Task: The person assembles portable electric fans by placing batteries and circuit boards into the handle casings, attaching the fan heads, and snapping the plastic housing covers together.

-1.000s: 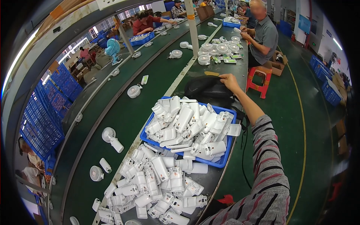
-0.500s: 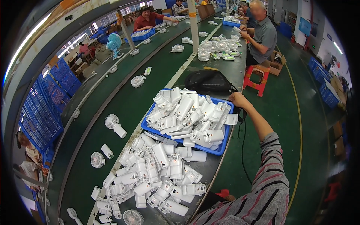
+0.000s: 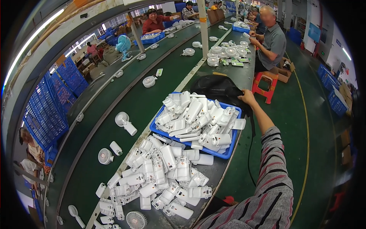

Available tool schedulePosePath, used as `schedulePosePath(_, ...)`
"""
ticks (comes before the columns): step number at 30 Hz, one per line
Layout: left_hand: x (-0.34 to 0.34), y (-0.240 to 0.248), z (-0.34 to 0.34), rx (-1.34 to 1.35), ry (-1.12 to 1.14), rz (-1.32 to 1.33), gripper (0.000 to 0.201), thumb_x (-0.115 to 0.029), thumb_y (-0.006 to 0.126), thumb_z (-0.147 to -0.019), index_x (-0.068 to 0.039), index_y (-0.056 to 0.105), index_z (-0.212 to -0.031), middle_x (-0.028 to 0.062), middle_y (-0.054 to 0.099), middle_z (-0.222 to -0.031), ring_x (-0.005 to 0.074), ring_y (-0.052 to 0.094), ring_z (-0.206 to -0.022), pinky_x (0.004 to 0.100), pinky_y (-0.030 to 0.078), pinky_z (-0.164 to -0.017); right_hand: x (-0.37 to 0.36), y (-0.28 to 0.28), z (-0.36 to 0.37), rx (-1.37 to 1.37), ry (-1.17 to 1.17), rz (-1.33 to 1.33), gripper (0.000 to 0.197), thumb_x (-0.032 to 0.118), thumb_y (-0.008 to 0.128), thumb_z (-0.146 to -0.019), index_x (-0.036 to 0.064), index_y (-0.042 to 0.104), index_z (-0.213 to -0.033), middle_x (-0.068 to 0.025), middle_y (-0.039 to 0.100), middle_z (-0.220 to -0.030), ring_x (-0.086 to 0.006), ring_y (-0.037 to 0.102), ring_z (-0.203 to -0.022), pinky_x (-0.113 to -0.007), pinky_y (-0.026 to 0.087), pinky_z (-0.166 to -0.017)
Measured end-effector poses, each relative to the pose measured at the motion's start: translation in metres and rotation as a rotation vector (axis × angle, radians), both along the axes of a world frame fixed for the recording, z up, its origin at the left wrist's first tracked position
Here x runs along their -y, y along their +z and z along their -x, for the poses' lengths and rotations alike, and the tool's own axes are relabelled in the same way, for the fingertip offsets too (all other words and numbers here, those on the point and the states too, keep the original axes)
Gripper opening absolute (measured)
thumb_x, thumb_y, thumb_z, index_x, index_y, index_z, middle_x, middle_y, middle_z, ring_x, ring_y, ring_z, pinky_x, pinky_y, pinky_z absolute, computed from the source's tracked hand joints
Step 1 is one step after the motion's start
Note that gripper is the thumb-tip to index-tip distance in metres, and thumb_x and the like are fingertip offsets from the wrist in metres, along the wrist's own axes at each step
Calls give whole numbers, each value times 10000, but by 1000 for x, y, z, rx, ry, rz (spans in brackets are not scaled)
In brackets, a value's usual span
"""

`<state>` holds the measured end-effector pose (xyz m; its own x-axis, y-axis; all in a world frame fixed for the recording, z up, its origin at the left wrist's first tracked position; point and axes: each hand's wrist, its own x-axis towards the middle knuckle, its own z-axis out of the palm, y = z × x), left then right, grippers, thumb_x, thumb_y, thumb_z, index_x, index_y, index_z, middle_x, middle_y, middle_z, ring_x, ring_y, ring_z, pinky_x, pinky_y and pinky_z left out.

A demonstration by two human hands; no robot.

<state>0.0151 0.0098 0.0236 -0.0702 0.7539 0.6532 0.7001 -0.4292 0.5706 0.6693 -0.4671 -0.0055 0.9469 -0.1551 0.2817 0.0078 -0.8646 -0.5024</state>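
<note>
My right hand (image 3: 248, 98) reaches forward along the table's right edge, its fingers closed on the side of a black bag (image 3: 215, 87). The bag lies on the tabletop just beyond a blue tray (image 3: 228, 152), and a dark strap (image 3: 251, 143) hangs from it over the edge. White plastic handle casings (image 3: 196, 110) are heaped in the tray. Nearer to me, more white casings (image 3: 164, 164) lie in a loose pile on the table. My left hand does not show.
Left of the table runs a green conveyor belt (image 3: 95, 114) carrying small white fans (image 3: 122, 119). A metal post (image 3: 203, 30) rises at its edge. Farther along, a person in a grey shirt (image 3: 272, 40) sits at the table near a red stool (image 3: 265, 86) and several fans (image 3: 230, 52).
My right hand has pulled the bag's near right side a little up and to the right, so more of it hangs over the edge. The whole view has shifted slightly.
</note>
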Motion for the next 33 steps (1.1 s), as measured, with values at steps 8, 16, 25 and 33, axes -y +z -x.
schedulePosePath(8, -1, 2, -1, 23, -77, -72, 327, -11, 565, -834, 73, 504, -1144, 232, 557, -1080, 334, 574, -972, 388, 493, -858, -8, 8, 34, -217, 319, -219, 264, 198, 764, -640, 3, 599, -573, -35, 443, -457, -102, 421, -470, -335, 343, -448)
schedulePosePath(16, -15, -18, 13, 19, -61, -26, 318, -20, 561, -833, 85, 500, -1127, 240, 558, -1077, 348, 567, -977, 398, 475, -879, -26, 22, 55, 45, 168, -227, 233, 151, 730, -651, -5, 638, -797, -134, 637, -682, -234, 632, -641, -339, 483, -594)
schedulePosePath(25, -21, -25, 8, -30, 9, -91, 285, -14, 564, -819, 78, 548, -1088, 227, 601, -1005, 329, 587, -933, 391, 473, -851, -43, 47, 59, 6, 238, -103, 215, 91, 720, -622, -18, 678, -802, -153, 659, -684, -249, 662, -660, -342, 511, -623)
schedulePosePath(33, -31, -22, -22, 62, -74, -88, 282, -13, 563, -818, 77, 551, -1084, 224, 604, -996, 328, 588, -924, 391, 473, -847, -41, 78, 22, 490, -41, -52, 292, 36, 581, -689, 55, 660, -969, -181, 647, -902, -317, 616, -843, -397, 489, -757)
